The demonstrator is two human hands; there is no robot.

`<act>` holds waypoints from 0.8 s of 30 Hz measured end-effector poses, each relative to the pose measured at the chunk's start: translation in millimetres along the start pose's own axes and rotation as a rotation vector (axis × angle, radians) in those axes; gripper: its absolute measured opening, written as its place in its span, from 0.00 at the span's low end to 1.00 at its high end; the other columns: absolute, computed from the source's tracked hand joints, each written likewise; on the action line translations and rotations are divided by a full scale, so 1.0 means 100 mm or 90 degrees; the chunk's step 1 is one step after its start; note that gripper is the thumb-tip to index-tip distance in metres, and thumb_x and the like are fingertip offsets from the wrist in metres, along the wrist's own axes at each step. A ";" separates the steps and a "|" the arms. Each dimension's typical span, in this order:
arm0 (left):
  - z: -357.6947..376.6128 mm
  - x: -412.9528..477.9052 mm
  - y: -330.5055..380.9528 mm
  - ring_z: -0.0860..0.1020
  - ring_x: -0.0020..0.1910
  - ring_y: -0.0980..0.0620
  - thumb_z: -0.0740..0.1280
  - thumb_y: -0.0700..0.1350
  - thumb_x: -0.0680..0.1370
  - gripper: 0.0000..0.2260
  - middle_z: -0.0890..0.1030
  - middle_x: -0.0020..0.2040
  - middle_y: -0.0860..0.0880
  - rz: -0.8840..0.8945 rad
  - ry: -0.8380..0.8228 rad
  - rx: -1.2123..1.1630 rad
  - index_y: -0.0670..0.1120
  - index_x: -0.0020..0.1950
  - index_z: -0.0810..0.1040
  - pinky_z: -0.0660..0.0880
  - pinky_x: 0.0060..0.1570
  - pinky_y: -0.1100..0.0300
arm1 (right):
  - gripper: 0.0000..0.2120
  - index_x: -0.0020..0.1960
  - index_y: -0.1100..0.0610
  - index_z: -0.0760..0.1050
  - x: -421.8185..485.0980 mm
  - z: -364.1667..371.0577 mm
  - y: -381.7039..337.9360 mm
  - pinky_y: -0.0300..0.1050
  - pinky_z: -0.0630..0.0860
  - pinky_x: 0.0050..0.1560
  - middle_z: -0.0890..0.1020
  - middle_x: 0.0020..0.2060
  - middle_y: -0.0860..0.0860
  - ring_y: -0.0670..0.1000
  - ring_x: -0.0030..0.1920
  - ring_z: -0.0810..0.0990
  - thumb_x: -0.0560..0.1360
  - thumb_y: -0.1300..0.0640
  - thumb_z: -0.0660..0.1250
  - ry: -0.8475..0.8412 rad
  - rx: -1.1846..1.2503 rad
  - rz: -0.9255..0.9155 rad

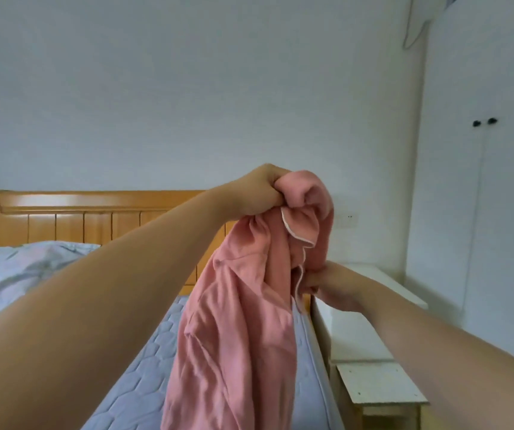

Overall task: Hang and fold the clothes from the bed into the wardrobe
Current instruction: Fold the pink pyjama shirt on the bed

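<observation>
Pink garment point(240, 321) hangs from the fisted grip of left hand point(262, 189); right hand point(327, 282) pinches its edge lower.

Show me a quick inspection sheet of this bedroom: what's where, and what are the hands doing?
Surface: bed mattress, grey quilted, bare on the near side.
Job's things: pink garment with white piping, held up, hanging over the mattress edge; wardrobe, white doors closed, two dark knobs.
Clutter: rumpled quilt on the bed's far left; loose white board beside the bed.
Hands: left hand grips the garment's bunched top; right hand pinches its piped edge lower down.
Cables: nothing seen; a wall socket only.
Surroundings: wooden headboard, white bedside cabinet, plain wall.
</observation>
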State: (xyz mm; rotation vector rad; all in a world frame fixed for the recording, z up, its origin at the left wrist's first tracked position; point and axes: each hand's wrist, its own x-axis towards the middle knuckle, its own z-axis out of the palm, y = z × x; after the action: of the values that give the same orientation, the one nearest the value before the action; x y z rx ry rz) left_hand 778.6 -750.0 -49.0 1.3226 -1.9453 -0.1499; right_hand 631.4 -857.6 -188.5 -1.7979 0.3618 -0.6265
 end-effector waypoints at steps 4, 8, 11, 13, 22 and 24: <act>-0.27 -0.12 -0.09 0.75 0.43 0.56 0.65 0.31 0.72 0.08 0.80 0.43 0.50 -0.005 0.068 0.166 0.42 0.46 0.79 0.70 0.39 0.67 | 0.10 0.49 0.65 0.78 -0.06 -0.12 -0.16 0.41 0.74 0.45 0.80 0.37 0.55 0.49 0.38 0.77 0.71 0.73 0.63 0.187 0.052 0.042; -0.62 -0.34 -0.25 0.73 0.41 0.52 0.69 0.39 0.72 0.02 0.81 0.43 0.47 -0.065 0.127 0.405 0.44 0.44 0.80 0.60 0.36 0.64 | 0.10 0.50 0.64 0.79 -0.11 -0.30 -0.64 0.48 0.75 0.45 0.82 0.42 0.56 0.52 0.42 0.79 0.70 0.62 0.72 0.513 -0.023 -0.050; -0.80 -0.45 -0.26 0.72 0.37 0.47 0.72 0.42 0.70 0.06 0.77 0.34 0.47 -0.058 0.363 0.324 0.46 0.35 0.76 0.59 0.34 0.59 | 0.14 0.42 0.59 0.77 -0.11 -0.31 -1.10 0.45 0.69 0.39 0.78 0.35 0.51 0.51 0.37 0.75 0.72 0.48 0.72 0.706 -0.135 -0.189; -0.85 -0.57 -0.31 0.74 0.37 0.47 0.73 0.47 0.71 0.07 0.77 0.34 0.49 -0.139 0.280 0.326 0.46 0.38 0.78 0.64 0.35 0.59 | 0.15 0.35 0.57 0.73 -0.12 -0.26 -1.27 0.45 0.63 0.34 0.73 0.29 0.50 0.52 0.35 0.71 0.74 0.48 0.69 0.687 -0.224 -0.173; -1.02 -0.98 -0.40 0.82 0.40 0.53 0.71 0.42 0.74 0.02 0.84 0.41 0.49 -0.274 0.162 -0.111 0.44 0.46 0.82 0.78 0.36 0.63 | 0.15 0.30 0.55 0.71 -0.20 -0.06 -1.35 0.44 0.62 0.33 0.70 0.29 0.51 0.48 0.33 0.68 0.73 0.56 0.71 0.568 -0.121 -0.185; -1.11 -0.99 -0.33 0.83 0.40 0.54 0.70 0.44 0.72 0.06 0.85 0.42 0.48 -0.246 0.122 -0.266 0.44 0.47 0.82 0.78 0.35 0.63 | 0.20 0.27 0.53 0.65 -0.16 -0.05 -1.40 0.41 0.59 0.28 0.64 0.25 0.48 0.44 0.26 0.62 0.72 0.54 0.71 0.709 -0.140 -0.276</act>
State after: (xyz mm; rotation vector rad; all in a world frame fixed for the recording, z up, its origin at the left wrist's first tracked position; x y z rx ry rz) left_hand 891.9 -648.1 -39.2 1.3529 -1.3877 -0.5641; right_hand 606.7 -809.2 -58.2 -1.5725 0.8018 -1.9547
